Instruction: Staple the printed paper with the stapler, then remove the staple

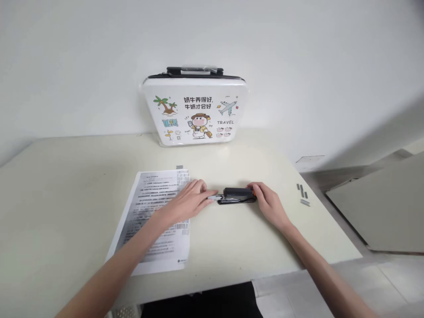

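Note:
A black stapler (236,195) lies lengthwise across the table between my hands, its front end pointing left. My right hand (266,202) is closed around its rear end, where a bit of orange shows. Thumb and fingers of my left hand (194,199) pinch a short grey strip of staples (214,197) at the stapler's front. Whether the strip sits inside the stapler or only touches it is too small to tell. My left forearm crosses over printed paper sheets (155,260), hiding part of the text.
Several grey staple strips (302,192) lie near the table's right edge. Another staple strip (179,167) is just beyond the paper. A white case (195,112) with cartoon prints and a black handle stands against the wall. A pale board (380,203) is beyond the table's right side.

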Available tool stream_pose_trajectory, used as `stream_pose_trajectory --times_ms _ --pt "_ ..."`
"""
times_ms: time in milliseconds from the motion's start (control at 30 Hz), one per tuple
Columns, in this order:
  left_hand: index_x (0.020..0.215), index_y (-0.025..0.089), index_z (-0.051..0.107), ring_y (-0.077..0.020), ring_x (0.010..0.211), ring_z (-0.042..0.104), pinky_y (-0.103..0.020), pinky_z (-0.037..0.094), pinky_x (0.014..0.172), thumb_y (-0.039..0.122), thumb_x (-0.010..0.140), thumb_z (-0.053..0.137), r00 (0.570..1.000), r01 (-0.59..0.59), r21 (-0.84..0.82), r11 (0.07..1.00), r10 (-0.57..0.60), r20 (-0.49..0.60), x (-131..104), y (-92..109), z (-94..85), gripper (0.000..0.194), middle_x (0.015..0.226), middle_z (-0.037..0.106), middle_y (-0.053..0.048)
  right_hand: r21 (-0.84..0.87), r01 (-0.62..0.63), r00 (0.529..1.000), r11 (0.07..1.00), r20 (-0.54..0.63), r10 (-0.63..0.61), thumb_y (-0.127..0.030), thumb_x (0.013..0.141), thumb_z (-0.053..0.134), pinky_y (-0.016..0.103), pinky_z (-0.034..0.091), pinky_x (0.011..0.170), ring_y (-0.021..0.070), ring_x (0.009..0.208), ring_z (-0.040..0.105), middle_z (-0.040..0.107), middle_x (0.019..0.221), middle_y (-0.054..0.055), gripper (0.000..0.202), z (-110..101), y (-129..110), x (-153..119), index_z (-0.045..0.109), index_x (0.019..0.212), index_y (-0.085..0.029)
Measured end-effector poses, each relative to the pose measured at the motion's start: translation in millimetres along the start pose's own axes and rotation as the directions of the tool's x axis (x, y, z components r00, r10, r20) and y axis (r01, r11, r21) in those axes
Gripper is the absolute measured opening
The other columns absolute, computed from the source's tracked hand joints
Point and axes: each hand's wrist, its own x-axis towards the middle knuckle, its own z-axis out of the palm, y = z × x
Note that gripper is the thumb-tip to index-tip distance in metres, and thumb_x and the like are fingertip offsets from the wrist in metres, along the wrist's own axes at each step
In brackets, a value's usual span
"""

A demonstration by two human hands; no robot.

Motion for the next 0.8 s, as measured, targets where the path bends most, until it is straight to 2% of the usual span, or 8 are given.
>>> stream_pose_trajectory --times_ms 167,367,500,567,667,800 --pt "0.135 0.028 0.069 -0.0262 0.107 0.055 -0.039 0.046 0.094 0.044 0.111 0.047 0.999 0.022 0.009 1.000 -0.021 -0.033 -1 3 3.5 0.036 0.108 0.058 -0.007 -0.006 -0.003 1.000 1.000 0.000 0.003 -0.059 0.108 0.038 0.037 0.051 0.093 0.0261 0.102 0.069 0.077 0.112 0.009 0.047 0 1 0 0.069 0.111 -0.023" --pt "0.114 0.024 0.075 -0.0265 0.107 0.060 -0.040 0.048 0.095 0.046 0.106 0.058 0.991 0.023 -0.112 0.993 -0.037 -0.125 -11 -7 -0.3 0.029 0.109 0.068 -0.007 -0.021 0.021 1.000 1.000 -0.008 -0.021 -0.059 0.108 0.038 0.041 0.051 0.095 0.0272 0.103 0.068 0.076 0.111 0.009 0.046 -1 0 -2 0.069 0.111 -0.024" --pt "0.100 0.026 0.078 -0.0236 0.094 0.065 -0.039 0.047 0.091 0.049 0.106 0.060 0.996 -0.038 -0.215 0.976 0.018 -0.091 -19 -7 -1.6 0.030 0.098 0.075 -0.005 -0.077 0.106 0.994 0.991 -0.017 -0.108 -0.059 0.107 0.043 0.046 0.048 0.104 0.0303 0.115 0.063 0.076 0.113 0.009 0.045 -2 2 -2 0.073 0.111 -0.026" --pt "0.097 0.026 0.079 -0.0223 0.089 0.065 -0.038 0.047 0.090 0.049 0.105 0.062 0.996 -0.058 -0.246 0.968 0.039 -0.079 -21 -3 2.8 0.030 0.093 0.076 -0.004 -0.067 0.106 0.994 0.992 0.013 -0.105 -0.060 0.107 0.043 0.046 0.049 0.105 0.0302 0.117 0.063 0.076 0.116 0.009 0.046 -3 3 -2 0.073 0.115 -0.027" --pt "0.098 0.027 0.080 -0.0223 0.089 0.066 -0.037 0.046 0.090 0.049 0.104 0.063 0.994 -0.065 -0.236 0.970 0.043 -0.095 -17 3 12.5 0.028 0.094 0.077 -0.004 -0.044 0.089 0.994 0.995 0.074 -0.086 -0.060 0.107 0.042 0.043 0.050 0.104 0.0285 0.115 0.067 0.076 0.121 0.009 0.048 -4 4 -3 0.072 0.121 -0.026" --pt "0.101 0.027 0.078 -0.0238 0.094 0.067 -0.036 0.046 0.089 0.052 0.099 0.069 0.995 -0.069 -0.214 0.974 0.053 -0.082 0 7 19.3 0.027 0.098 0.077 -0.004 -0.047 0.096 0.988 0.994 0.122 -0.090 -0.059 0.107 0.042 0.041 0.051 0.102 0.0277 0.114 0.069 0.076 0.121 0.008 0.046 -5 2 -5 0.072 0.121 -0.026"
